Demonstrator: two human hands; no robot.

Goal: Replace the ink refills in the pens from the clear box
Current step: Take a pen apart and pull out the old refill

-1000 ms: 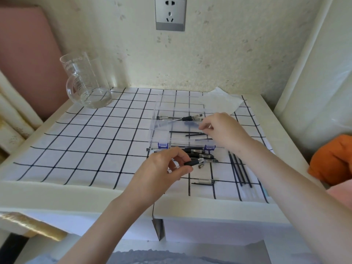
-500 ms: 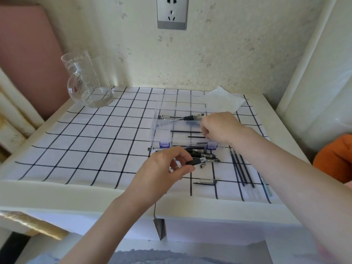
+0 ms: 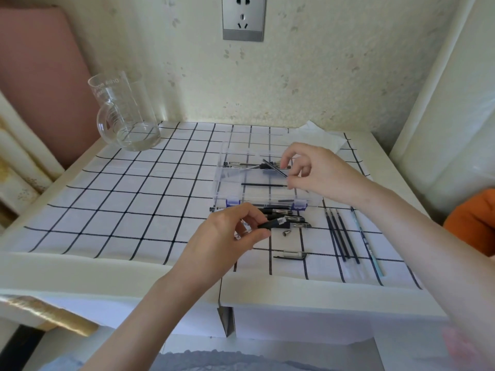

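**Q:** What lies nearest?
**A:** The left hand, fingers curled round a black pen barrel above the checked cloth. It is probably light, rigid plastic, best held mid-barrel.

**Q:** And beyond?
**A:** The right hand pinches a thin dark refill by one end over the clear box. It looks smooth, slender and likely flexible, so grip it near the end.

Left half of worktop: bare checked cloth, room to pass. Far-left corner: glass jug, upright. Centre: clear box; pens piled just before its near side. Right front: loose refills, side by side. Wall directly behind.
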